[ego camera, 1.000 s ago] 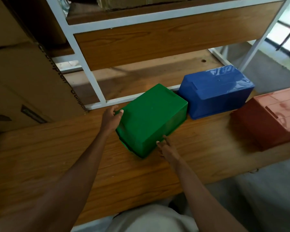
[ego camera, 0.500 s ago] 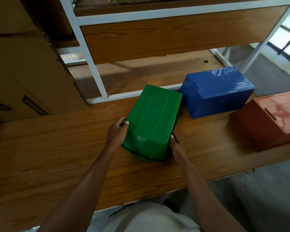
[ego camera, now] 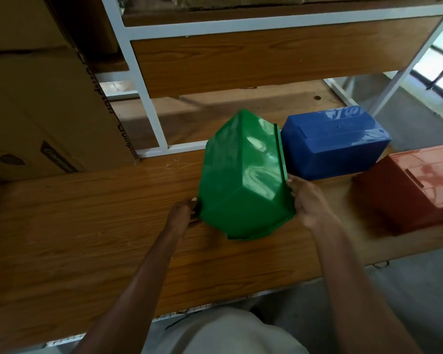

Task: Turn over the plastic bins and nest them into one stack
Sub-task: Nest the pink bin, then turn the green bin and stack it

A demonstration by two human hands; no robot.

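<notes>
While the green bin [ego camera: 243, 175] is held tilted above the counter [ego camera: 87, 226], its left rim is gripped by the left hand [ego camera: 180, 215] and its right rim by the right hand [ego camera: 308, 200], fingers curled round the edges (fingertips mostly hidden). Just beyond it, a blue bin [ego camera: 335, 143] is seen upside down, with a red bin [ego camera: 414, 190] inverted to the right. Farther back, a white-framed shelf [ego camera: 149, 103] and a cardboard box [ego camera: 44, 111] are visible.
</notes>
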